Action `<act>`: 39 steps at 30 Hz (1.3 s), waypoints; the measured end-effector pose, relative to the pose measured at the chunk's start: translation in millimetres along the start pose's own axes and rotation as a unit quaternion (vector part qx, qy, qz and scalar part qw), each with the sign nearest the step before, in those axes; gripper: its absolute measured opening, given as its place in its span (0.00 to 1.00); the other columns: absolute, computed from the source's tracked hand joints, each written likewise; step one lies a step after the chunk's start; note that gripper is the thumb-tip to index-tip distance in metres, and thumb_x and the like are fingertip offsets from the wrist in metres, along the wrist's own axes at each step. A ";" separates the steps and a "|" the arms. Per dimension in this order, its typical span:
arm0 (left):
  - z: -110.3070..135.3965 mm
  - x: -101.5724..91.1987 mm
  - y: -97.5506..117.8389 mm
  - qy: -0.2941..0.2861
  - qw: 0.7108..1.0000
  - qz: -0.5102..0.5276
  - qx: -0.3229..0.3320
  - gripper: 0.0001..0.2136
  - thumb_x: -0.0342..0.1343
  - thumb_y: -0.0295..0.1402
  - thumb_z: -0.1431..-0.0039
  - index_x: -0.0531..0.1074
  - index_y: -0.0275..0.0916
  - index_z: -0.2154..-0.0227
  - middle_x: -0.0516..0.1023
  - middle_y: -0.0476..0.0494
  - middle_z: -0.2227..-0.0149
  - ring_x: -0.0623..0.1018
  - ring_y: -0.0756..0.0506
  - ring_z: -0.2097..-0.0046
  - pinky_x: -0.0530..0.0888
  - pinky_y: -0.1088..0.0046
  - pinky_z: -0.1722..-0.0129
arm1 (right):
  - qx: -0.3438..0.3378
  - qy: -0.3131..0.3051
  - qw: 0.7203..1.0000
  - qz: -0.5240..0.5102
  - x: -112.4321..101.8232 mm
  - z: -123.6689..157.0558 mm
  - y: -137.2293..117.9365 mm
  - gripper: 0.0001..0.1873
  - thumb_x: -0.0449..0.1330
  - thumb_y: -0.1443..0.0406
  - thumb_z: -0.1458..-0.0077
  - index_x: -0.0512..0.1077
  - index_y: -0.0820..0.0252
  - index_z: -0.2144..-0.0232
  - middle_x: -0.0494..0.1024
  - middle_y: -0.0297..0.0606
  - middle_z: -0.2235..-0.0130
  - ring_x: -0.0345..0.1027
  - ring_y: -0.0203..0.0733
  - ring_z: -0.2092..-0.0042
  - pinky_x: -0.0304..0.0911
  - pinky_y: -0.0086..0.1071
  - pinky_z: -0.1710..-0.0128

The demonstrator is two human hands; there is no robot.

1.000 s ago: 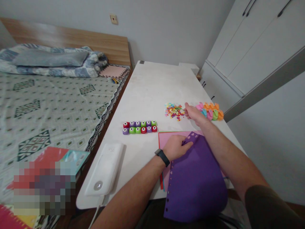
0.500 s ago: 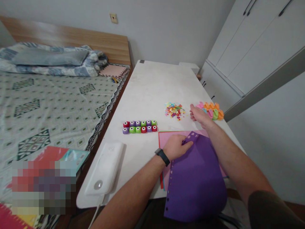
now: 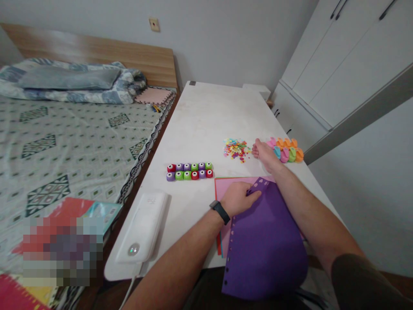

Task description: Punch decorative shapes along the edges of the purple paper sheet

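Note:
My left hand [image 3: 237,199], with a dark watch on its wrist, pinches the top left part of a sheet of purple paper [image 3: 267,245]. Punched shapes run along the sheet's left and top edges, and its lower part hangs over the table's front edge. Under it lies a stack of coloured paper [image 3: 222,186], pink on top. My right hand [image 3: 263,155] is beside a pile of paper confetti [image 3: 236,148], fingers curled together; whatever is inside them is hidden. Just right of this hand stand several craft punches [image 3: 287,150] in orange, pink, green and blue.
Two rows of small red, purple and green punches [image 3: 189,171] stand left of the paper. A white device [image 3: 142,228] with a cable lies at the white table's [image 3: 222,107] left edge. On the left is a bed [image 3: 80,142]; cabinets [image 3: 335,60] line the right.
My right hand has shifted slightly left, toward the confetti, and more of the blue punch shows beside it. My left hand keeps its hold on the purple paper.

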State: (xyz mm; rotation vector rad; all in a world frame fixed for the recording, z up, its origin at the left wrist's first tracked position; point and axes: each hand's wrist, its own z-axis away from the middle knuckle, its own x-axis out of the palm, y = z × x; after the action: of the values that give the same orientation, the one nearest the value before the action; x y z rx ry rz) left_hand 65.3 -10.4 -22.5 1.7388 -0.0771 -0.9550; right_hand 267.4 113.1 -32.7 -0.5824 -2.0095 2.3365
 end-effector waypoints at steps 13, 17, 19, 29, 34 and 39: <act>-0.2 2.9 -3.8 0.007 1.000 -0.004 0.008 0.21 0.52 0.44 0.35 0.67 0.37 0.80 0.63 0.52 0.81 0.60 0.52 0.77 0.52 0.71 0.74 | -0.004 -0.027 0.998 -0.059 8.9 -3.4 3.1 0.23 0.51 0.46 0.34 0.72 0.58 0.62 0.80 0.44 0.54 0.76 0.41 0.53 0.71 0.36 0.49; -0.1 3.5 -4.1 0.006 1.000 -0.004 0.009 0.21 0.52 0.45 0.35 0.68 0.37 0.80 0.63 0.52 0.81 0.60 0.52 0.77 0.52 0.71 0.74 | -0.029 -0.023 0.997 -0.072 4.2 -3.8 3.3 0.23 0.52 0.46 0.34 0.73 0.58 0.60 0.79 0.44 0.54 0.76 0.41 0.52 0.70 0.36 0.48; 0.0 3.3 -3.9 0.002 1.000 -0.006 0.009 0.21 0.52 0.44 0.35 0.69 0.36 0.79 0.64 0.52 0.80 0.60 0.52 0.77 0.53 0.71 0.73 | -0.024 0.008 0.998 -0.057 4.2 -4.6 2.9 0.22 0.52 0.47 0.34 0.73 0.59 0.60 0.79 0.44 0.53 0.76 0.41 0.52 0.70 0.36 0.48; 0.5 -0.4 0.1 -0.002 1.000 -0.010 0.000 0.21 0.52 0.45 0.34 0.72 0.36 0.78 0.67 0.50 0.80 0.61 0.51 0.76 0.54 0.72 0.73 | -0.015 -0.045 0.998 -0.041 5.8 4.0 -5.7 0.23 0.51 0.46 0.34 0.72 0.59 0.62 0.81 0.45 0.57 0.77 0.40 0.58 0.73 0.32 0.57; 0.0 -0.1 -0.1 0.000 1.000 -0.011 0.003 0.21 0.52 0.45 0.35 0.72 0.36 0.79 0.66 0.50 0.81 0.61 0.51 0.76 0.52 0.71 0.73 | 0.020 -0.076 0.997 -0.001 0.7 12.7 -9.9 0.27 0.50 0.44 0.34 0.72 0.60 0.64 0.81 0.47 0.62 0.76 0.40 0.66 0.71 0.32 0.68; -0.4 2.8 -2.5 0.010 1.000 -0.010 0.007 0.21 0.52 0.45 0.35 0.70 0.36 0.79 0.65 0.51 0.80 0.60 0.52 0.76 0.52 0.71 0.73 | 0.007 -0.158 0.987 -0.040 6.6 24.5 -18.0 0.26 0.51 0.45 0.34 0.73 0.61 0.61 0.81 0.48 0.59 0.78 0.41 0.61 0.73 0.32 0.61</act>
State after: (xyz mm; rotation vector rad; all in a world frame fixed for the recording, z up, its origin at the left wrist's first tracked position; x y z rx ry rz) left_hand 66.5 -10.5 -26.1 1.7650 -0.0531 -0.9534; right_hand 250.2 94.6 -14.6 -0.1294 -2.0838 2.5251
